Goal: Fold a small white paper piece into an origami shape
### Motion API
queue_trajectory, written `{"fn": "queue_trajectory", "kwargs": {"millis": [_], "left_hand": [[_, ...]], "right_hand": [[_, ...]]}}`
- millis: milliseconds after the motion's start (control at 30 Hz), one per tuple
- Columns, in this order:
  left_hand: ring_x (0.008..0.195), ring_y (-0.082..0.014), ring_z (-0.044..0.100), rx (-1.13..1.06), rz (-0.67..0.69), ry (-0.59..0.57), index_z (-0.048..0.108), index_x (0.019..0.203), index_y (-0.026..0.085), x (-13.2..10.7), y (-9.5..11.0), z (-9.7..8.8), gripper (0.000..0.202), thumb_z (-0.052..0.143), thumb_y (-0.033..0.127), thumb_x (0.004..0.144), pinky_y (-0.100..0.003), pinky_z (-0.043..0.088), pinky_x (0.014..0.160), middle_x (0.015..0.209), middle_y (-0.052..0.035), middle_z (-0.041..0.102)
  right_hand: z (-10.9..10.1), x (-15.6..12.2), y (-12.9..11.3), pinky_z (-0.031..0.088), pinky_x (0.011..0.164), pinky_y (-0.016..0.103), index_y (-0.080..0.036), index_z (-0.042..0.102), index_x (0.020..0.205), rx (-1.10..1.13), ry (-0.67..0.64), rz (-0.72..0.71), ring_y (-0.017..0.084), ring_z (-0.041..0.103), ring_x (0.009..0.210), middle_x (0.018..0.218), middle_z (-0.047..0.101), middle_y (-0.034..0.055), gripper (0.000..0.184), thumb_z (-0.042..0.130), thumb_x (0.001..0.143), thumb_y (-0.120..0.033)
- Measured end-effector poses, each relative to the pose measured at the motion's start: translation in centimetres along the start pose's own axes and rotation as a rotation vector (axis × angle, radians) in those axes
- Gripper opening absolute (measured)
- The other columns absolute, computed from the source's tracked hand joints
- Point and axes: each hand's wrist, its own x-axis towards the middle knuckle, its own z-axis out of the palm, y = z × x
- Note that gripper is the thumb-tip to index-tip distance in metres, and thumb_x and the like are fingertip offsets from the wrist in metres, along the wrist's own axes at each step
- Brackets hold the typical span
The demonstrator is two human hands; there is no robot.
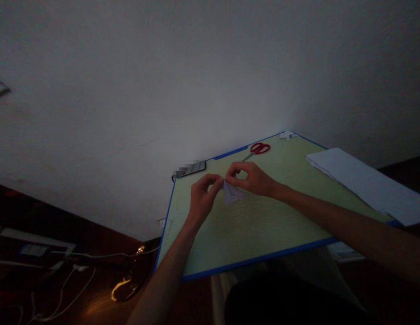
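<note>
Both my hands meet over the middle of a pale green board with a blue rim. My left hand pinches the left corner of a small folded white paper. From the other side, my right hand grips the paper's top edge, fingers curled. The paper hangs just above the board, point downward.
Red-handled scissors lie at the board's far edge. A stack of white sheets covers the right side, and a small paper scrap sits at the far corner. A dark flat object lies at the far left corner. White cables trail over the dark floor at left.
</note>
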Motion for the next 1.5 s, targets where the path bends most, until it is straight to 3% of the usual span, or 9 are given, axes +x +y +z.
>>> {"fn": "queue_trajectory", "kwargs": {"millis": [167,900,1500], "left_hand": [[0.075,-0.0160,0.067,-0.082,-0.028,0.004,0.075,0.083,0.017,-0.03,0.10,0.18,0.022,0.081,0.038,0.079,-0.028,0.056,0.074,0.080,-0.0048,0.073],[0.073,-0.0164,0.066,0.044,-0.005,-0.051,0.077,0.080,0.016,-0.04,0.06,-0.22,0.022,0.079,0.039,0.081,-0.028,0.055,0.071,0.077,-0.0055,0.073],[0.073,-0.0157,0.066,-0.016,-0.032,-0.066,0.075,0.082,0.016,-0.03,0.13,-0.12,0.021,0.079,0.037,0.082,-0.028,0.054,0.073,0.078,-0.0046,0.073]], "right_hand": [[0.00,0.03,-0.06,0.047,0.072,0.030,-0.018,0.068,0.079,-0.003,0.010,-0.001,0.015,0.060,0.073,0.077,0.071,0.0023,0.011,0.066,0.086,-0.026],[-0.31,0.06,-0.35,0.048,0.071,0.028,-0.017,0.068,0.075,0.043,-0.050,0.017,0.015,0.061,0.070,0.073,0.070,0.0014,0.012,0.066,0.084,-0.025],[-0.20,-0.01,-0.09,0.047,0.072,0.029,-0.017,0.068,0.076,0.050,-0.047,0.017,0.015,0.060,0.072,0.074,0.070,0.0017,0.011,0.067,0.084,-0.025]]}}
